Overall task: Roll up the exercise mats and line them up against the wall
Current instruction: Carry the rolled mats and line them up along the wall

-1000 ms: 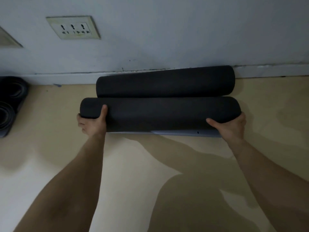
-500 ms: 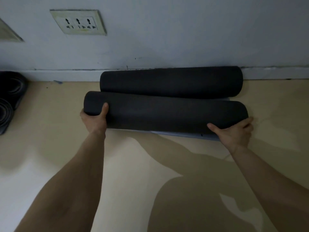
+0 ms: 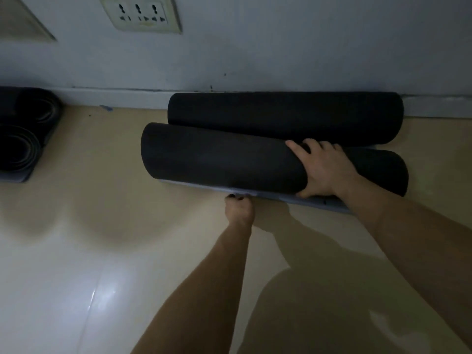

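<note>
Two rolled black mats lie side by side on the floor. The far mat [image 3: 286, 116] rests against the wall's skirting. The near mat [image 3: 217, 157] touches it and has a bluish loose edge [image 3: 319, 200] lying flat along its front. My right hand [image 3: 321, 169] is wrapped over the right part of the near roll, thumb at the bottom, fingers over the top. My left hand [image 3: 238, 205] pinches the bluish edge near the roll's middle, fingertips tucked under.
Two more rolled dark mats [image 3: 23, 134] sit end-on at the left by the wall. A wall socket [image 3: 143, 14] is above. Glossy beige floor tiles [image 3: 102, 251] spread in front, with my shadow on them.
My left hand left the roll's left end and moved right to the loose edge. My right hand shifted left from the right end onto the roll's top. The view moved closer.
</note>
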